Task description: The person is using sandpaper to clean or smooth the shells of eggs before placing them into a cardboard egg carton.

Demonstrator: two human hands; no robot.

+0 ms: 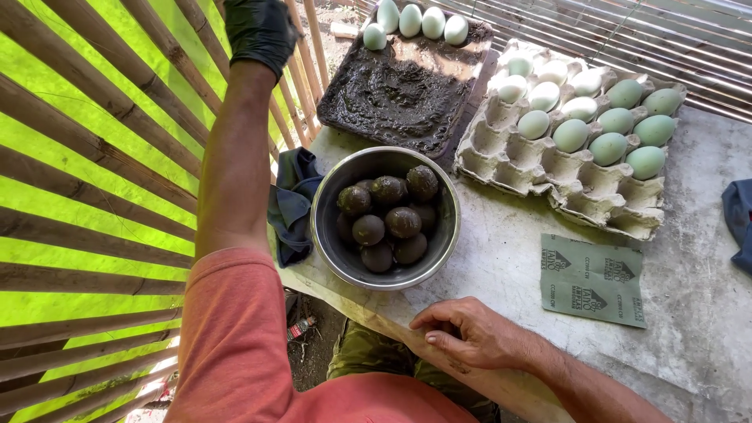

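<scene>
My left hand (260,30) wears a black glove and is raised at the top left, against the bamboo slats (102,157); whether it holds anything cannot be told. My bare right hand (462,333) rests flat on the near edge of the grey table (689,313), fingers loosely curled, holding nothing. A steel bowl (333,239) in front of me holds several eggs coated in dark mud. Behind it a tray of dark mud paste (399,90) carries several pale eggs at its far end. A grey pulp egg carton (548,168) to the right holds several pale green and white eggs.
A dark blue cloth (291,202) lies left of the bowl, at the table's edge. A green sheet of sandpaper (591,278) lies on the table right of the bowl. Another blue cloth (740,223) shows at the right edge. Bamboo slats run along the left and behind.
</scene>
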